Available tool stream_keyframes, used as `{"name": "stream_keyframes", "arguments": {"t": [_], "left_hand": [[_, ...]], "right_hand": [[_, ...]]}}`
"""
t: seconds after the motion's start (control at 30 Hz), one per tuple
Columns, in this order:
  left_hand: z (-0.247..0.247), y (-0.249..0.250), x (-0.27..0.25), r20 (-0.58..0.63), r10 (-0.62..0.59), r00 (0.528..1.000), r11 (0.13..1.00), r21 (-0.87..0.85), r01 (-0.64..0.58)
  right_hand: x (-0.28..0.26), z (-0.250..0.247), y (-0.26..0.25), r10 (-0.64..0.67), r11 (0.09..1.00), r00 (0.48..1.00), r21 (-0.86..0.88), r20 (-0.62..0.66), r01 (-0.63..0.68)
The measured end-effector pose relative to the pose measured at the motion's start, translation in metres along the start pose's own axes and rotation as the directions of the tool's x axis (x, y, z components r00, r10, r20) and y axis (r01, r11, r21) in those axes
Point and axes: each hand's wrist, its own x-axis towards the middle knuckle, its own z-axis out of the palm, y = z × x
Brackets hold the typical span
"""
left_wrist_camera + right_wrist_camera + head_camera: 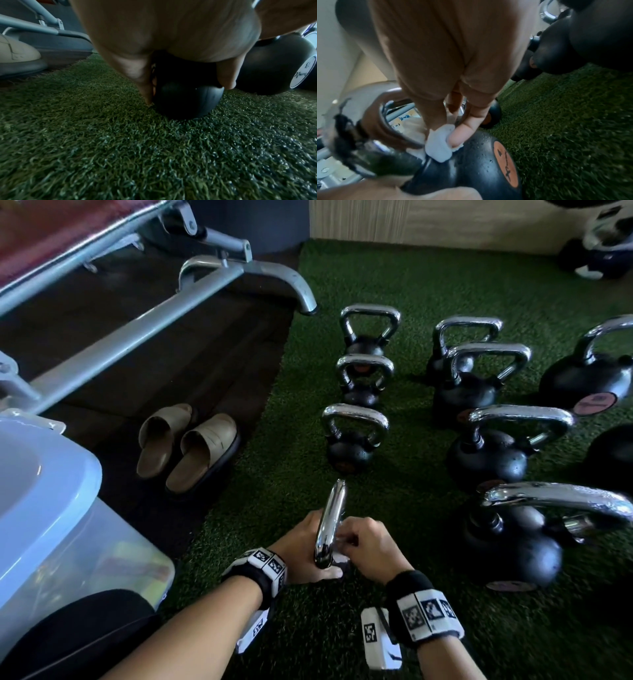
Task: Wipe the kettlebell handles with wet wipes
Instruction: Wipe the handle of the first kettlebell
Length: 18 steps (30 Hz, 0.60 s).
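The nearest kettlebell [330,522] stands on the green turf, its chrome handle seen edge-on from the head view. My left hand [298,546] grips it from the left; in the left wrist view my fingers [142,75] straddle its black ball [187,100]. My right hand [368,542] pinches a folded white wet wipe [439,143]. The thumb presses the wipe against the foot of the chrome handle [385,121], where it meets the black body [471,169]. In the head view only a scrap of the wipe [340,558] shows under the handle.
Several more chrome-handled kettlebells stand in rows ahead [354,436] and to the right [513,539]. Beige sandals [188,446] lie on the dark mat at left, beyond a grey bench frame [137,326]. A clear bin with a blue lid [51,508] sits at my left.
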Motion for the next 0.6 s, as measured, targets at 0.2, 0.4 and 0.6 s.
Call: {"name": "stream_keyframes", "arguments": {"t": [0.2, 0.4, 0.6], "left_hand": [[0.010, -0.012, 0.004, 0.022, 0.013, 1.000, 0.997, 0.079, -0.015], [0.010, -0.016, 0.004, -0.027, 0.045, 0.999, 0.999, -0.001, -0.045], [0.012, -0.016, 0.004, -0.011, 0.068, 0.998, 0.997, 0.049, -0.067]], "right_hand": [[0.005, -0.005, -0.001, -0.096, 0.995, 0.972, 0.050, 0.213, 0.087], [0.012, -0.003, 0.001, -0.049, 0.999, 0.981, 0.000, 0.189, 0.050], [-0.008, 0.015, 0.003, 0.089, 0.735, 0.989, 0.662, 0.119, -0.146]]}}
